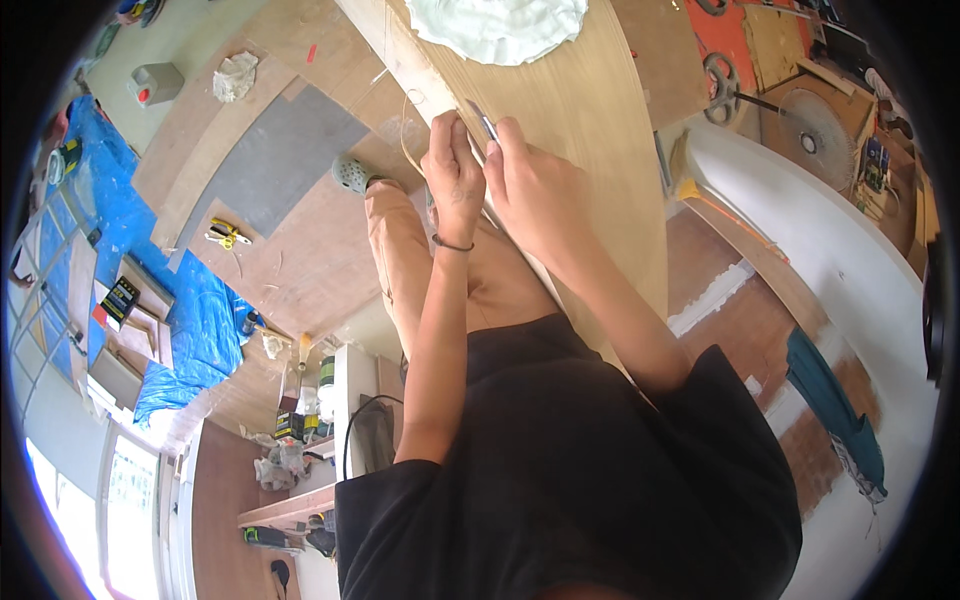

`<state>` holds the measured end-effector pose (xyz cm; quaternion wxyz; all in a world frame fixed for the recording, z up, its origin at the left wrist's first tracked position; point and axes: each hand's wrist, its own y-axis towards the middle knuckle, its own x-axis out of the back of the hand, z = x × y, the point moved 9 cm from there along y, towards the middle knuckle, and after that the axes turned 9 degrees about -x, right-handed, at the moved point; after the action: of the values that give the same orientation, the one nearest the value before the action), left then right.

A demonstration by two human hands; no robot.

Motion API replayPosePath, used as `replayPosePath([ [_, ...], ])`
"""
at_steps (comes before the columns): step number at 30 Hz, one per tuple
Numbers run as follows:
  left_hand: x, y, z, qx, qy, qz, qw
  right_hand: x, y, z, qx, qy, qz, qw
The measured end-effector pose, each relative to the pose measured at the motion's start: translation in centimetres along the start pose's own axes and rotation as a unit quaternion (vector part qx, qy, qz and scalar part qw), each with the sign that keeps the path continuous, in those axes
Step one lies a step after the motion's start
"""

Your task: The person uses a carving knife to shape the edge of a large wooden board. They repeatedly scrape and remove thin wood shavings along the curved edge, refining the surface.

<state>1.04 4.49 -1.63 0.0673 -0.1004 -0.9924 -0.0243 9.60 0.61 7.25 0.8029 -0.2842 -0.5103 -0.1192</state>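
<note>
My right hand [535, 185] is closed around a slim metal-coloured utility knife [487, 124], its blade end at the edge of a curved wood-grain panel [590, 110]. Just left of it, my left hand [453, 175] is closed at the same edge. A thin pale strip [405, 135] loops out beside the left fingers, seemingly pinched in them, and curves away from the panel. On the panel's far end lies a crumpled whitish sheet [495, 25].
Plywood sheets and a grey panel [275, 150] cover the floor at left, with yellow-handled pliers [228, 234] on them. Blue sheeting [195, 335] lies farther left. A fan [815, 135] stands at the right, beyond a white curved surface [800, 225]. Teal cloth [835, 410] hangs there.
</note>
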Motion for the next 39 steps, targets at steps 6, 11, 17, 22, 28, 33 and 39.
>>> replayPosePath([
  [6, 0.5, 0.9, -1.6, -0.046, 0.124, 0.042, 0.99, 0.0, -0.5, -0.1, -0.018, -0.012, 0.021, 1.0],
  [11, 0.6, 1.4, -1.5, -0.125, 0.144, 0.07, 0.979, -0.1, 0.0, 0.3, -0.013, -0.012, 0.014, 1.0],
  [17, 0.4, 0.5, 0.0, 0.02, 0.044, 0.04, 0.998, -0.5, 0.3, 0.4, -0.01, -0.027, 0.024, 0.999],
  [22, 0.4, 0.5, -0.5, -0.002, 0.037, 0.013, 0.999, -0.3, 0.3, 0.7, -0.004, -0.042, 0.019, 0.999],
  [28, 0.3, 0.4, -0.6, -0.003, 0.033, 0.007, 0.999, -0.2, 0.2, 0.7, -0.004, -0.051, 0.014, 0.999],
  [33, 0.2, 0.0, 0.6, 0.029, 0.003, 0.006, 1.0, -0.3, 0.4, 0.9, -0.002, -0.04, 0.01, 0.999],
  [39, 0.1, 0.1, 0.1, -0.013, -0.016, 0.0, 1.0, -0.3, 0.4, 0.8, 0.008, -0.042, 0.008, 0.999],
])
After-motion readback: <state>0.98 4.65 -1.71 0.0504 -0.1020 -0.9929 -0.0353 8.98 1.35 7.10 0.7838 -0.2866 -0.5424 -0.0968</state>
